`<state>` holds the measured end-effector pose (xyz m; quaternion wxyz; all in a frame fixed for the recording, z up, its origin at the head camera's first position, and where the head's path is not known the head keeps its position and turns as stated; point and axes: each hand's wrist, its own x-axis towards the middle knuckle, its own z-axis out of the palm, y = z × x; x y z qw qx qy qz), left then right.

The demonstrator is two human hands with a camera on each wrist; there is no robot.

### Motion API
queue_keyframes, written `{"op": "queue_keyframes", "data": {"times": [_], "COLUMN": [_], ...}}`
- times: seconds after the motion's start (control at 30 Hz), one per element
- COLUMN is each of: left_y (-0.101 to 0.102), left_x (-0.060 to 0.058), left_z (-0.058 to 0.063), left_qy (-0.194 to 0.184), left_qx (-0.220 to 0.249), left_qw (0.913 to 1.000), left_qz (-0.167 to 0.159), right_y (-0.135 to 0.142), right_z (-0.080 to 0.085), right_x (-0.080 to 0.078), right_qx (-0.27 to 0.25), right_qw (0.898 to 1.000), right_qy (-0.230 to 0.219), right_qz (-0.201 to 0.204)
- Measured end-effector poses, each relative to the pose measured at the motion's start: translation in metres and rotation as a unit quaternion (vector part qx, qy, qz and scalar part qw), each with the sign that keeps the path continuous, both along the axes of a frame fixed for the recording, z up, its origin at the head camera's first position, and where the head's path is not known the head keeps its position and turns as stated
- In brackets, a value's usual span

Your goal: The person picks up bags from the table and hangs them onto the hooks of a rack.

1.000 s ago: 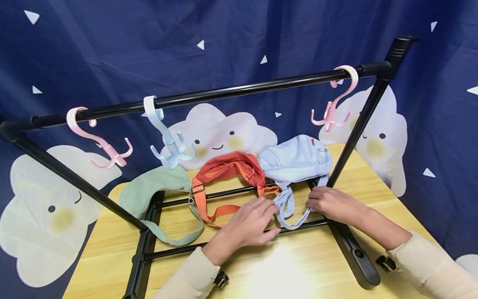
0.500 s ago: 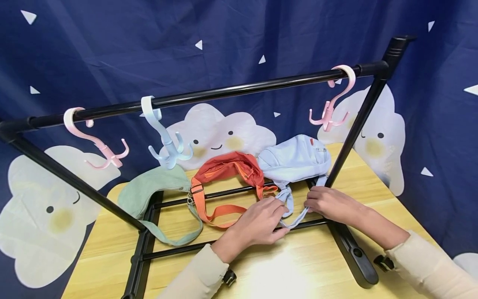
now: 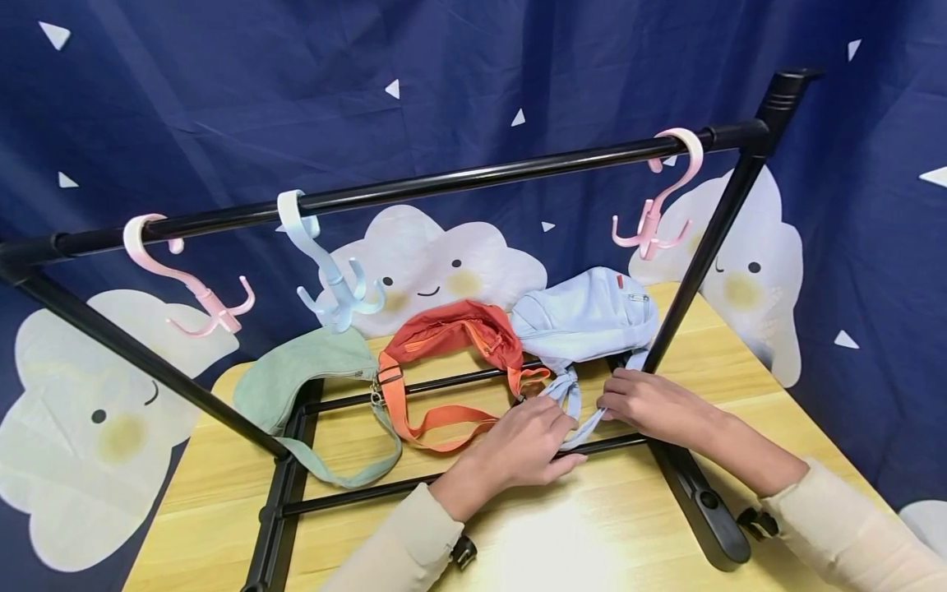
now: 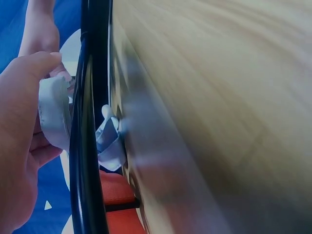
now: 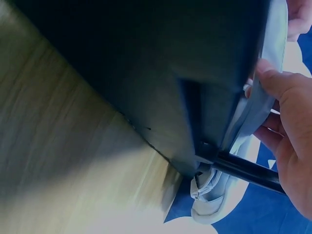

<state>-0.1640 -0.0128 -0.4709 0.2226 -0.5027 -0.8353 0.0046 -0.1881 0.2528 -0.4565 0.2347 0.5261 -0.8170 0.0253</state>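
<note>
Pale blue bag [image 3: 584, 321]: on the far right of the desk [image 3: 533, 526], beyond both hands as I watch through the head camera, lying below and behind the top bar [image 3: 473, 175].
Long axis: side to side, roughly in line with that bar; I see the body broadside to the person.
Strap [image 3: 588, 429]: loops from the bag toward the person and spans the gap between the hands; by my judgement, the move turns on this, with the strap close and the body farther off.
Right hand [image 3: 654, 403]: the nearer to the bag's body, in front of its right end, pinching the strap between thumb and fingers.
Left hand [image 3: 528, 440]: farther left and closer to the person, gripping the strap, as my left wrist view shows.
Red bag [image 3: 447, 325]: beside the blue bag's left end; I cannot tell whether they touch.
Pink hook [image 3: 649, 238]: hangs from the bar near the rack's right post.
Red tag [image 3: 620, 281]: on the blue bag's upper side, too small for me to read.
Brands: none legible to me.
</note>
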Motion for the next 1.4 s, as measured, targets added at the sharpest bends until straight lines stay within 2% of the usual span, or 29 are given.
{"op": "queue_keyframes", "data": {"times": [0.27,0.47,0.67,0.77,0.97,1.27,1.4], "left_y": [0.006,0.008,0.005,0.003,0.000,0.002,0.001], "left_x": [-0.001,-0.002,-0.005,-0.008,-0.011,-0.012,-0.013], "left_z": [0.002,0.001,0.004,0.006,0.013,0.022,0.026], "left_qy": [-0.028,-0.028,-0.072,-0.109,-0.188,-0.222,-0.235], "left_qx": [0.007,0.012,0.039,0.055,0.081,0.091,0.105], "left_qw": [0.9996,0.9994,0.9965,0.9926,0.9787,0.9706,0.9662], "left_qz": [0.002,0.018,0.017,0.008,-0.010,0.000,0.003], "right_y": [-0.002,-0.004,-0.007,-0.007,-0.004,0.002,0.003], "right_z": [0.001,0.001,0.005,0.007,0.012,0.023,0.026], "right_x": [0.001,0.001,0.002,0.002,0.001,-0.005,-0.006], "right_qx": [-0.015,-0.029,-0.035,-0.039,-0.058,-0.101,-0.105], "right_qw": [1.000,0.999,0.999,0.998,0.993,0.980,0.979], "right_qy": [0.013,-0.014,-0.034,-0.048,-0.100,-0.168,-0.172], "right_qz": [0.009,-0.004,-0.017,-0.016,-0.012,0.023,0.021]}}
